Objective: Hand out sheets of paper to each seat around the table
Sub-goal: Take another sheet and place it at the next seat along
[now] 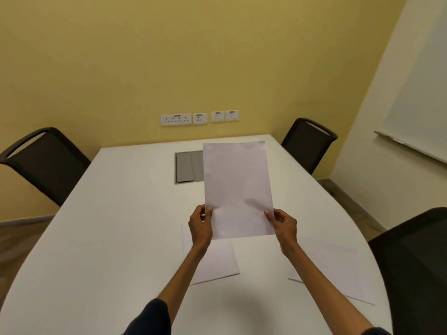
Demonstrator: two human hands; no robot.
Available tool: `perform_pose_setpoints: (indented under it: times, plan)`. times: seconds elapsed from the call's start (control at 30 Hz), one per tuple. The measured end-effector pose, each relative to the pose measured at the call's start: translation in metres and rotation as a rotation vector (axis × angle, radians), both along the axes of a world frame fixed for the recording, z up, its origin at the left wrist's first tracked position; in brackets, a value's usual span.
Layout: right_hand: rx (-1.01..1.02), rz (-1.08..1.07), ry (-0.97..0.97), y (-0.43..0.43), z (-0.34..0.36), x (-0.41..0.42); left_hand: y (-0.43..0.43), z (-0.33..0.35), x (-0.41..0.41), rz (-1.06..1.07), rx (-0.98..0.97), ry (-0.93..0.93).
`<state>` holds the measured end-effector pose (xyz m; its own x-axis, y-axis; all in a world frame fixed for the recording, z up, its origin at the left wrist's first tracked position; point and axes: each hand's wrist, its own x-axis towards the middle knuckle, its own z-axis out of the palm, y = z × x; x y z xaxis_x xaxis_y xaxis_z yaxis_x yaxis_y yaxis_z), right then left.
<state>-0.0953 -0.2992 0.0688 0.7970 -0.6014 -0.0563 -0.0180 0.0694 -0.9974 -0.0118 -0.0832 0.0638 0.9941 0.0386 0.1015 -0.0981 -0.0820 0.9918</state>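
**head view: paper held over the worktop, two sheets already laid**

head view. a held sheet is kept raised above the middle of the white worktop, its top edge tipped away towards the yellow wall. it is pinched at its lower corners. the left hand is clamped on the lower left edge with the thumb on the near face, and the right hand is clamped on the lower right edge in the same manner. both grips are thus closed on the paper. whether one sheet or a thin stack is held cannot be told.

two more sheets are laid flat on the worktop: a near sheet, partly hidden under the left wrist, and a right sheet near the edge in front of the near right chair. no paper is seen in front of the far left chair or the far right chair.

the task is judged to be partly done, with the next sheet being readied for a seat not yet served. for the next move, the paper would need to be carried out towards one of the far seats, lowered flat and only then released. if a stack is held, a single sheet must first be separated. the thin paper is expected to bend if it is held by one hand alone.
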Motion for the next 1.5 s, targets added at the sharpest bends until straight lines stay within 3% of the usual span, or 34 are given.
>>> perform_pose_setpoints:
  times: [0.23,0.53,1.03,1.27,1.5]
  plan:
    - [-0.068,-0.167,-0.130,-0.052,0.055,-0.060,-0.068,0.050,-0.039,-0.167,-0.013,-0.190]
    - [-0.020,-0.356,-0.194,-0.148,0.087,-0.188,-0.181,0.083,-0.131,-0.379,-0.028,-0.237]
    - [-0.103,-0.600,-0.222,-0.347,0.126,-0.447,-0.413,0.107,-0.362,-0.562,-0.157,-0.211]
    - [-0.065,-0.670,-0.234,-0.429,0.110,-0.499,-0.507,0.103,-0.400,-0.638,-0.136,-0.203]
    - [-0.078,-0.659,-0.211,-0.546,0.096,-0.495,-0.621,0.093,-0.394,-0.612,-0.120,-0.192]
